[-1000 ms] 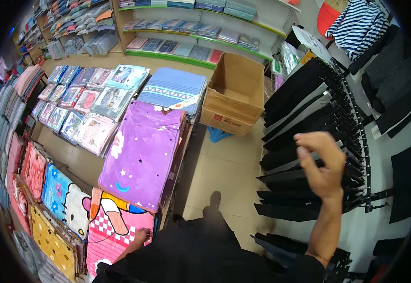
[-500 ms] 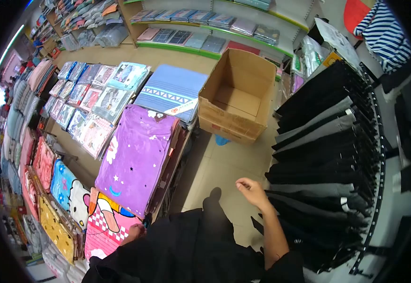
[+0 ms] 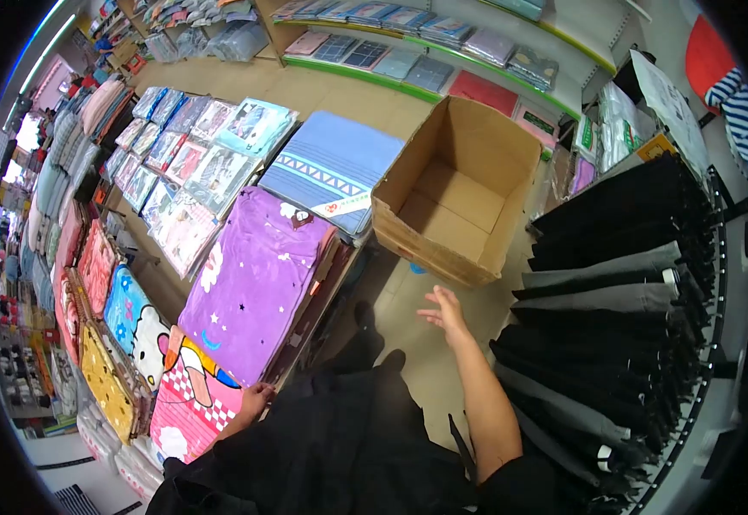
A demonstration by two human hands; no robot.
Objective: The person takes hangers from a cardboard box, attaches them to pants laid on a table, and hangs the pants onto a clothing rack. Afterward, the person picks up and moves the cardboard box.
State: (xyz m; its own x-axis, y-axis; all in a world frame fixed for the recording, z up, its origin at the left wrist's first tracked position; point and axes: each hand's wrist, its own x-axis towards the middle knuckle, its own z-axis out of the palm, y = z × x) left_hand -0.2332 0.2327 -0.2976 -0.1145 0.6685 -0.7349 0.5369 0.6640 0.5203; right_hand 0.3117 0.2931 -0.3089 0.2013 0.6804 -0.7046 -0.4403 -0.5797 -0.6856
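Note:
My right hand [image 3: 444, 311] is in the air over the aisle floor, fingers spread and nothing in it. Just beyond its fingertips is a large open cardboard box [image 3: 430, 257], whose visible inside is bare cardboard. My left hand [image 3: 256, 400] is low at the table's edge, its fingers curled in, beside a folded pink checkered blanket [image 3: 187, 412] and the near corner of a purple blanket [image 3: 245, 283] with stars and a moon. Whether those fingers hold anything is hidden.
A blue folded textile [image 3: 331, 163] and packaged sets [image 3: 211, 163] lie on the table at left. Black and grey trousers [image 3: 597, 300] hang along a rack close on the right. Shelves with flat packs [image 3: 400, 64] stand behind the box.
My right hand has risen towards the box, its fingers now spread. The box and the table display appear nearer. My left hand has come further into view beside the blankets.

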